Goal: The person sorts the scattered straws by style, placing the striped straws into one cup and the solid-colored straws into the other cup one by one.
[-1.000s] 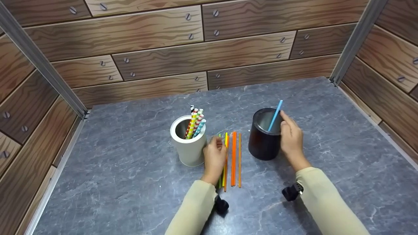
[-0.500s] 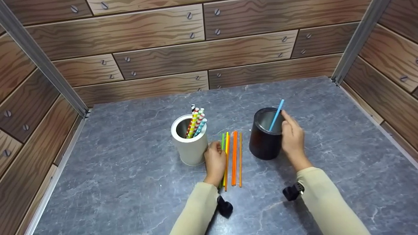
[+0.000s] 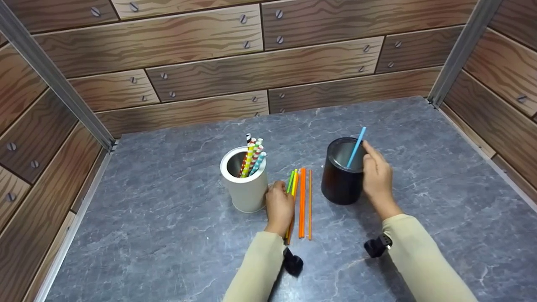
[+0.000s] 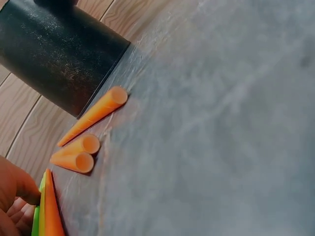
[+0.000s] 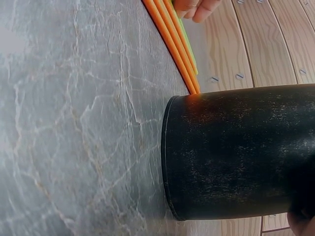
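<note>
Centrally in the head view, the left hand (image 3: 280,206) rests at the left edge of the loose straws, just right of the white cup (image 3: 248,195). Its fingers are curled and a fingertip meets the green straw (image 3: 290,181); whether they pinch it or only press its side, I cannot tell. Beside it lie the yellow straw (image 3: 294,184) and a thin orange one, partly hidden by the hand. All three lie to the right of the fingers, their length running along the hand rather than across it, and the left hand is much the nearer of the two.

These straws point from the lower middle toward the upper middle of the frame, far ends leaning slightly right. Further right, the orange pair (image 3: 302,205) and a single orange straw (image 3: 310,205) lie flat on the table (image 3: 159,201), almost straight up the frame.

At right, the right hand (image 3: 377,178) holds the side of the black cup (image 3: 340,184), index finger reaching the rim. Inside, the blue straw (image 3: 356,147) slants toward the upper right.
</note>
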`<control>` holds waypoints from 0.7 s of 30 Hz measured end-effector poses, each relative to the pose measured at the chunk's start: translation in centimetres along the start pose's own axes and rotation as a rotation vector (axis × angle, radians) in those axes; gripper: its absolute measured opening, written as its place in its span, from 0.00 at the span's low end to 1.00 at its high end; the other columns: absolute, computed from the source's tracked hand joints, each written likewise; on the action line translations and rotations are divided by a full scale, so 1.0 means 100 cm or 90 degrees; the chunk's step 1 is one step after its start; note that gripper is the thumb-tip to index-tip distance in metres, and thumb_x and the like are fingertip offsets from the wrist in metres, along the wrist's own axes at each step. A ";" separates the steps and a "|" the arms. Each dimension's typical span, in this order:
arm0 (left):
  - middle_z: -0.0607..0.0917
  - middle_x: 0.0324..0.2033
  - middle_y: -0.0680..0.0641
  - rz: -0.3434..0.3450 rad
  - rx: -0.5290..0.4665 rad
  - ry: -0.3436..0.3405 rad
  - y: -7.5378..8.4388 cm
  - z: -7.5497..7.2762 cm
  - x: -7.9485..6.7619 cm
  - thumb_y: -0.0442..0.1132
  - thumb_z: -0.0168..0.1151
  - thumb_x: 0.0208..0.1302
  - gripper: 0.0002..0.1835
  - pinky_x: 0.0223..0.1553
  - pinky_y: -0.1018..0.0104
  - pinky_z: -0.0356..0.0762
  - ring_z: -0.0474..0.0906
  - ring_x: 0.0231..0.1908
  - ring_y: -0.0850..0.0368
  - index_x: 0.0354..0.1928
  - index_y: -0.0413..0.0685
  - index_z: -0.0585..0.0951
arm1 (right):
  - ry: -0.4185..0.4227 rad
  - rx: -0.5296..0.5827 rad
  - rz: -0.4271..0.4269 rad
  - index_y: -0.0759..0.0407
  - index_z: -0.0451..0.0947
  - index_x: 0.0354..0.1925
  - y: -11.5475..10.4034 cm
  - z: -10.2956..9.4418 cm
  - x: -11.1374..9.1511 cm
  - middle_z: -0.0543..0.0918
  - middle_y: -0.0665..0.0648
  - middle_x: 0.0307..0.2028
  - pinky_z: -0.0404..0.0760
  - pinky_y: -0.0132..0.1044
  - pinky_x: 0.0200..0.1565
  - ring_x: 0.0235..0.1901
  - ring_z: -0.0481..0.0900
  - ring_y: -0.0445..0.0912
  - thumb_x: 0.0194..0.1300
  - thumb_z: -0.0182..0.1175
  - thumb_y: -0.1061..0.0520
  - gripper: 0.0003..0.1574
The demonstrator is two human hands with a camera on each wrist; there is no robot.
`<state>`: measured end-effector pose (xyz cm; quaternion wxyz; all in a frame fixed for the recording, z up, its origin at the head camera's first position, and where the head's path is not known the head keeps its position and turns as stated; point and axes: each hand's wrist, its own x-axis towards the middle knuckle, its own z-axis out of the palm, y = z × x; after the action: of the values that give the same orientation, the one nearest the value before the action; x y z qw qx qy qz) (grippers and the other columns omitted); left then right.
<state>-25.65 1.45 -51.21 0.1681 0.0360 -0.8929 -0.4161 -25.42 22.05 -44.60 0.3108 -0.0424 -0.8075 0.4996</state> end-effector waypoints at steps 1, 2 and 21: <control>0.81 0.30 0.45 -0.001 0.011 -0.004 0.001 0.000 0.001 0.24 0.55 0.49 0.12 0.34 0.62 0.76 0.78 0.31 0.51 0.37 0.37 0.80 | 0.000 0.000 0.001 0.65 0.73 0.57 0.000 0.000 0.000 0.75 0.64 0.56 0.67 0.47 0.59 0.56 0.71 0.53 0.66 0.41 0.62 0.24; 0.81 0.29 0.44 -0.003 0.022 -0.012 0.002 0.000 0.001 0.24 0.55 0.49 0.11 0.33 0.62 0.76 0.77 0.30 0.50 0.36 0.38 0.80 | 0.000 -0.002 0.003 0.64 0.73 0.57 -0.001 0.000 0.000 0.76 0.64 0.55 0.67 0.47 0.59 0.56 0.72 0.53 0.66 0.41 0.62 0.24; 0.78 0.19 0.44 0.017 0.092 -0.138 0.014 -0.004 0.011 0.25 0.57 0.44 0.03 0.23 0.60 0.74 0.75 0.21 0.50 0.21 0.39 0.76 | -0.014 0.009 0.012 0.65 0.72 0.58 -0.002 -0.002 0.001 0.72 0.66 0.58 0.63 0.47 0.63 0.61 0.67 0.55 0.66 0.41 0.62 0.25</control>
<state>-26.42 1.85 -49.57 0.0733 -0.0088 -0.9340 -0.3495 -25.37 22.13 -44.35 0.2973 -0.0421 -0.8069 0.5086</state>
